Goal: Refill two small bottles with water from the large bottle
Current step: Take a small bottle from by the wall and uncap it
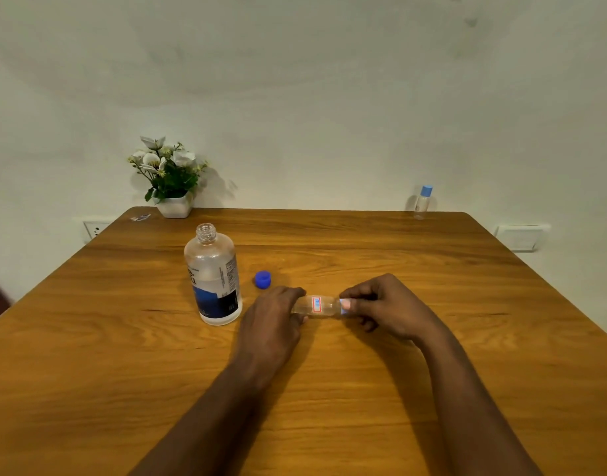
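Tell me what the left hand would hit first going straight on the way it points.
Probably nothing. The left hand, gripping the small bottle, points forward and slightly right across bare table. The blue cap sits just left of that line, though depth is unclear.

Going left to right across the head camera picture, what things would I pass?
flower pot → large bottle → blue cap → red-labelled small bottle → far small bottle
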Demonstrator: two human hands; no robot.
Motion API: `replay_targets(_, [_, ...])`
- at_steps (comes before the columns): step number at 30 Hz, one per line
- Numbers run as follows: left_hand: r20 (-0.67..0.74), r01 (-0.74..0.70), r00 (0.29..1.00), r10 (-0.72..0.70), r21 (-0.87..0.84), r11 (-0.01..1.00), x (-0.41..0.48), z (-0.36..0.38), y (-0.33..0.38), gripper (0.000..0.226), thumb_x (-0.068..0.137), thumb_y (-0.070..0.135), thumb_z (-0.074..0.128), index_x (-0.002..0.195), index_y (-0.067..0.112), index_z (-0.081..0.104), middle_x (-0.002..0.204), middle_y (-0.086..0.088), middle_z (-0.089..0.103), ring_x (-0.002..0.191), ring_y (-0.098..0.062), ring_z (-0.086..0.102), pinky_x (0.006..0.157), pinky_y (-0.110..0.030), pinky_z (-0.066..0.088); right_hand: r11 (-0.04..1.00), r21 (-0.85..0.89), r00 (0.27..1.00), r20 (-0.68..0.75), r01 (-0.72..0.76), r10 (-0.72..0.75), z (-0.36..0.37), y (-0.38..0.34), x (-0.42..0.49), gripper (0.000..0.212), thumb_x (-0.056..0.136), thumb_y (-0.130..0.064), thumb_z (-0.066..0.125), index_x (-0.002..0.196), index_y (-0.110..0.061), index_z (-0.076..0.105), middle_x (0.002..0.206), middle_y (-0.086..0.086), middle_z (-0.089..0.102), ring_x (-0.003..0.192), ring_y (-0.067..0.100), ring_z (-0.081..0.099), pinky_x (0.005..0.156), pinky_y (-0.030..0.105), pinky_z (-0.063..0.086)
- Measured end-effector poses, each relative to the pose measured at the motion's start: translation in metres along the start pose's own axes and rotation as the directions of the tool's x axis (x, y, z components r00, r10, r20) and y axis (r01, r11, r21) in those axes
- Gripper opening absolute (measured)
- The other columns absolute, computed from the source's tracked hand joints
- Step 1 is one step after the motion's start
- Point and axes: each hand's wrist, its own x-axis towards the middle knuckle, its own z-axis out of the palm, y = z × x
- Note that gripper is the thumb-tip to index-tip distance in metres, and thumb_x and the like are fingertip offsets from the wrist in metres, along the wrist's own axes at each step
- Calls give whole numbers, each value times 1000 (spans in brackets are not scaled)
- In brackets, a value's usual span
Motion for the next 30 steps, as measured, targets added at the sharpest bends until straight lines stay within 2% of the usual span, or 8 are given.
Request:
replay_targets(2, [6,-3,1000,3,7,1000,1,0,-1,45,86,24,66,129,24,55,124,5,61,112,-12,53,89,-28,45,999,-22,1000,-1,26,-26,-3,0,0,21,82,-6,73,102,-12,75,85,10,75,67,12,60,62,25,50])
replay_targets(6, [19,-8,1000,8,2,1000,1,0,-2,44,86,27,65,129,24,55,122,5,61,109,-11,54,87,-27,45,999,-17,998,-53,33,-34,-3,0,1,39,73,7,75,108,-10,70,82,4,71,71,13,64,66,25,54])
replay_targets(11, [24,-24,999,24,-18,1000,0,-1,-5,43,87,32,64,129,23,56,117,5,61,103,-10,54,84,-28,46,976,-157,977,-127,151,-171,-3,-2,2,43,70,11,74,107,-11,73,91,-10,63,80,1,61,66,5,45])
replay_targets(19, [63,-37,997,39,-33,999,0,2,-5,47,86,38,63,130,25,54,111,9,54,96,-5,49,75,-20,37,981,92,964,-222,168,-144,1,-3,2,33,75,5,74,95,-21,69,101,-5,70,80,9,72,65,16,50])
replay_targets(23, [41,-39,998,42,-55,998,-1,2,-4,44,85,38,62,127,31,54,102,11,58,92,-5,51,76,-24,40,960,206,960,-246,188,-135,3,-7,1,34,74,5,77,96,-19,69,100,1,72,80,14,73,69,24,58])
replay_targets(25, [10,-49,999,50,-60,997,0,1,-2,36,83,37,61,118,31,59,92,14,60,86,-5,53,83,-27,43,928,312,961,-245,204,-129,4,-8,1,32,74,6,77,99,-14,68,98,6,73,79,17,73,67,27,59])
replay_targets(27, [8,-29,1000,30,-88,996,0,3,-2,33,83,37,60,115,28,60,88,17,62,84,-2,56,102,-30,36,899,380,955,-273,217,-115,5,-8,3,31,75,4,77,100,-11,68,94,7,74,81,17,73,68,30,60])
replay_targets(30, [29,13,1000,-10,-126,992,0,5,-4,35,86,40,56,119,28,58,97,14,66,96,-1,58,116,-35,22,943,265,928,-362,200,-95,8,0,11,30,76,-3,78,102,-15,68,93,-1,74,86,11,71,76,26,57])
